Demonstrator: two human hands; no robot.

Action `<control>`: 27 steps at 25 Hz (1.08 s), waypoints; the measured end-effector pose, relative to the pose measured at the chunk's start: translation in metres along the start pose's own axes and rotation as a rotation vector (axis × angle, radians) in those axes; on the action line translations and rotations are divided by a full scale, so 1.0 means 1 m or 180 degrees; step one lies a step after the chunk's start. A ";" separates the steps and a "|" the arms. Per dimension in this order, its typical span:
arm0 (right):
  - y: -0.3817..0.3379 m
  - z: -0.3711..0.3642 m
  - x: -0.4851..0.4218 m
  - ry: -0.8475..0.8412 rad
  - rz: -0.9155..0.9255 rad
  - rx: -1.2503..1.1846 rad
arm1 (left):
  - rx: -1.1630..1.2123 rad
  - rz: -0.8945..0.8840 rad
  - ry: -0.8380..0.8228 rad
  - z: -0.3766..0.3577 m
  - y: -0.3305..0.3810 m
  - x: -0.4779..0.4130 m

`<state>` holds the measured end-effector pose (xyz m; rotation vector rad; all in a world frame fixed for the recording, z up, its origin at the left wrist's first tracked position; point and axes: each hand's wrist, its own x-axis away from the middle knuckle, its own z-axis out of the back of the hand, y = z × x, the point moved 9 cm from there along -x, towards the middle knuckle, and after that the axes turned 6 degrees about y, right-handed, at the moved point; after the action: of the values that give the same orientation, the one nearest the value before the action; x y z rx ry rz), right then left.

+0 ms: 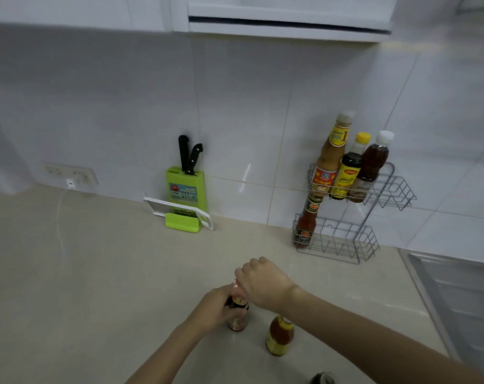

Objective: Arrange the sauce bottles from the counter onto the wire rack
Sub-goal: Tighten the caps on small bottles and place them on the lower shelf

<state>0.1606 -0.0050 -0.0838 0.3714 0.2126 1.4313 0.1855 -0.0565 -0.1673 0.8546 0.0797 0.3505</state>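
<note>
Right now both hands hold the dark sauce bottle (237, 314) upright on the near bench (96, 273): left hand (214, 307) wrapped round its body, right hand (263, 281) closed over the cap. Probably glass, so heavy, stiff, slick; grip the body. Its label is mostly hidden. A yellow-labelled bottle (280, 338) stands just right; the wire rack (374, 239) is far right.

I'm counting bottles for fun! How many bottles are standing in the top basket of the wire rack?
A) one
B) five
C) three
C: the top basket of the wire rack holds three, a tall tan-sauce bottle, a yellow-capped dark bottle and a white-capped bottle; one more red bottle sits in the lower basket.
</note>
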 end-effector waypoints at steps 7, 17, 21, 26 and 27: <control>0.007 -0.015 -0.012 -0.0940 -0.0605 -0.0488 | 0.0265 -0.0034 0.0300 -0.007 -0.009 -0.001; 0.045 -0.016 0.022 0.0090 -0.1312 -0.2654 | 0.0972 -0.0096 -0.0128 0.005 0.015 -0.017; 0.129 0.017 0.047 0.1522 -0.1768 -0.3769 | 0.1111 -0.0500 -0.0242 0.029 0.093 -0.071; 0.210 -0.047 0.119 0.2675 -0.3558 -0.5284 | 0.1152 -0.0306 -0.0587 0.004 0.130 -0.147; 0.218 -0.068 0.139 0.2902 -0.4046 -0.5389 | 0.1307 -0.0053 -0.0416 0.003 0.119 -0.154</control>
<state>-0.0464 0.1619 -0.0547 -1.5740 -0.1049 0.0458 0.0088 -0.0388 -0.0873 1.2802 0.0374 0.2649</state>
